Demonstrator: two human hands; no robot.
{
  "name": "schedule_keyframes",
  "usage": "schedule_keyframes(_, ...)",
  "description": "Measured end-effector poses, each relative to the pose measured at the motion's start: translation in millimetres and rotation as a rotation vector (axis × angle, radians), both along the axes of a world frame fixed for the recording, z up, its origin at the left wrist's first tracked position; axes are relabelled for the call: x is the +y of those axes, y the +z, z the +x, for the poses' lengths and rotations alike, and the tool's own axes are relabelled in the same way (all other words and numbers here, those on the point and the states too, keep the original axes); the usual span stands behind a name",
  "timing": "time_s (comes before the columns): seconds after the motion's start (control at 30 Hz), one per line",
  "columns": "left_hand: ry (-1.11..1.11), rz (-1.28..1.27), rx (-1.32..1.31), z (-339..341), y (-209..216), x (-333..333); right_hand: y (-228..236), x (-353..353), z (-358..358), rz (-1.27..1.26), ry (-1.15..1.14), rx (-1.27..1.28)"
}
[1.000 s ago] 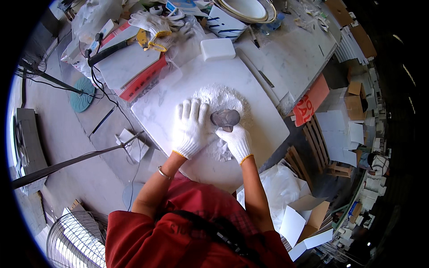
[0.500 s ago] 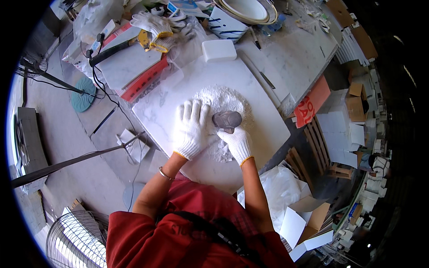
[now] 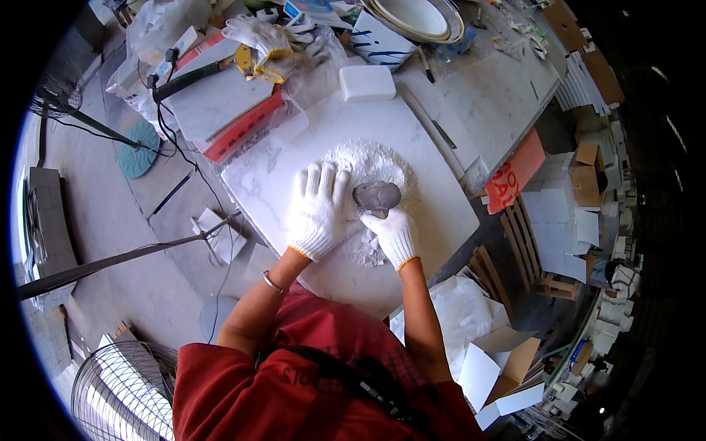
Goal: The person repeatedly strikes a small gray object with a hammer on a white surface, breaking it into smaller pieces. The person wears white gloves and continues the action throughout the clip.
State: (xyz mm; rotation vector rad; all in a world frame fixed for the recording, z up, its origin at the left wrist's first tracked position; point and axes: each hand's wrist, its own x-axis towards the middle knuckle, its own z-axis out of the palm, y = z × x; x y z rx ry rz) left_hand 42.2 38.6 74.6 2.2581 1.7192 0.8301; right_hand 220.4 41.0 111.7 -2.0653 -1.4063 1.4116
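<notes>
My left hand (image 3: 318, 209), in a white knit glove with a yellow cuff edge, lies flat on a white marble-like slab (image 3: 441, 209), fingers stretched out. Its fingertips reach the left edge of a heap of white powder (image 3: 364, 152). In the same kind of glove, my right hand (image 3: 397, 235) is closed round a dark grey-brown rounded lump (image 3: 379, 197) that looks like stone. The lump sits over the powder; whether it touches the slab cannot be seen. Small white fragments (image 3: 370, 251) lie between my hands, on the near side of the powder.
A white block (image 3: 367, 84) stands at the slab's far edge. Farther left are a black-handled tool (image 3: 187, 81) and a pair of work gloves (image 3: 259, 40). White buckets (image 3: 415, 18) stand at the back. Open cardboard boxes (image 3: 507, 364) are at lower right, a wire fan guard (image 3: 121, 389) at lower left.
The whole view has shifted slightly. My hands and the dark lump keep nearly the same places on the slab.
</notes>
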Motion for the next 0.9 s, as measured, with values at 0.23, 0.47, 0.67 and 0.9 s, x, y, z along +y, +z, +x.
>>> schedule_keyframes(0.23, -0.010, -0.067, -0.017, 3, 5, -3, 18, -6, 12, 0.009, -0.257, 0.321)
schedule_keyframes(0.47, 0.098, -0.049, -0.108, 16, 1, 4, 42, -20, 16, 0.321, -0.211, 0.251)
schedule_keyframes(0.67, 0.072, 0.021, -0.039, 13, -2, 0, 37, -22, 18, 0.079, -0.301, 0.359)
schedule_keyframes(0.9, 0.054, 0.000, -0.021, 14, -2, 1, 3, -3, 5, -0.048, -0.268, 0.226)
